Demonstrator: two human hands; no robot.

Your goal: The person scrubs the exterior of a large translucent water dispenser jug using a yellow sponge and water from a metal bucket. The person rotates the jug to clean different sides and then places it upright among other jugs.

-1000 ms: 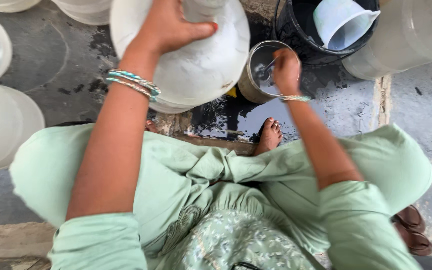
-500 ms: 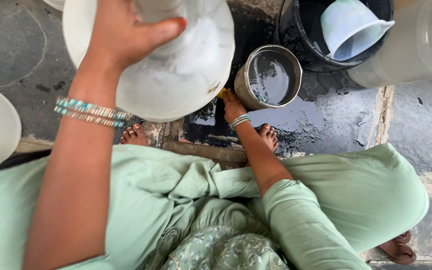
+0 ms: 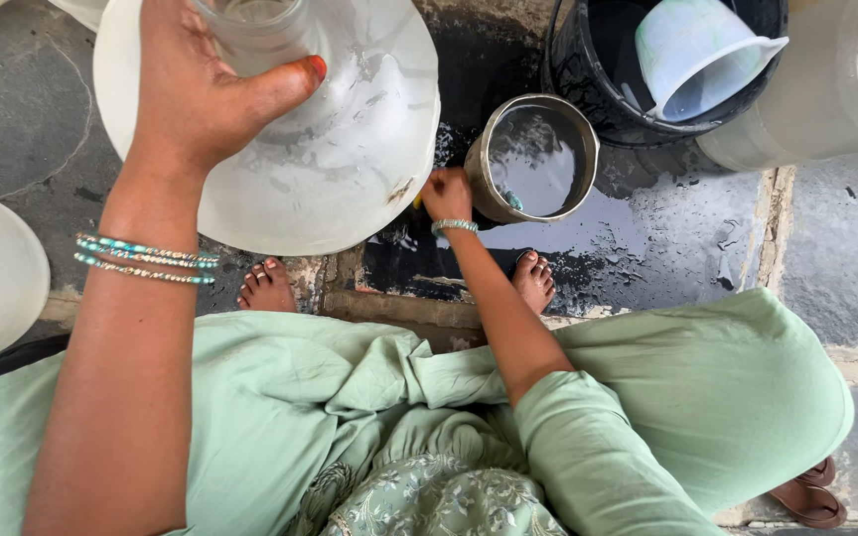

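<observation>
Translucent plastic jug (image 3: pixel 350 159) sits gripped at its neck inside left hand (image 3: pixel 201 94); right hand (image 3: pixel 446 194) fingers clutch the metal pot (image 3: pixel 533 159) rim.

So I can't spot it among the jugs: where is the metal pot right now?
In the head view the metal pot sits upper centre on the wet floor, just right of the big water jug, below the black bucket, the right hand at its rim.
</observation>
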